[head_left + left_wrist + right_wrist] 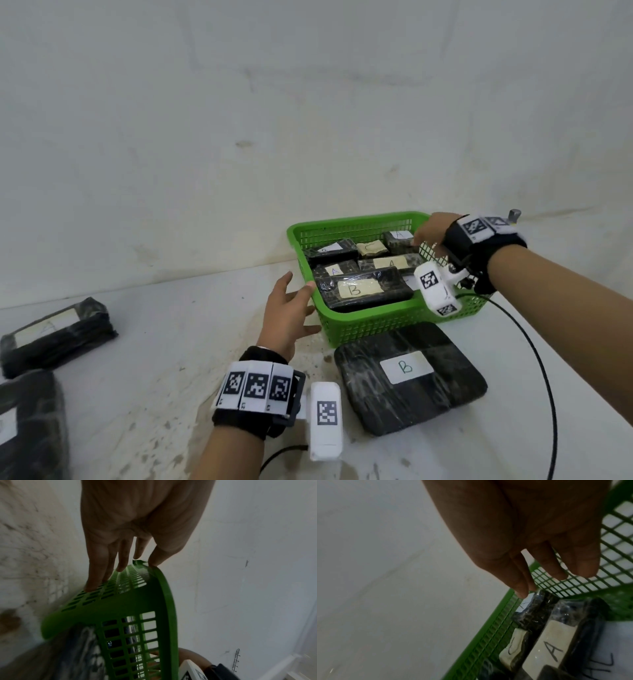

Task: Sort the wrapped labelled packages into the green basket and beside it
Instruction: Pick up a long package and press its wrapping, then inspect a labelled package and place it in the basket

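Pale, stained floor (171, 359), scuffed with brown marks, meeting a white wall at the far edge. Green basket (359, 329) standing on it close to that far edge. Large black wrapped package labelled B (409, 377) lying flat on the floor, touching the basket's near side. Black wrapped package labelled A (56, 334) well apart toward the left edge. Another black package (30, 421), label unreadable, just nearer. Black cable (544, 377) trailing along the right.
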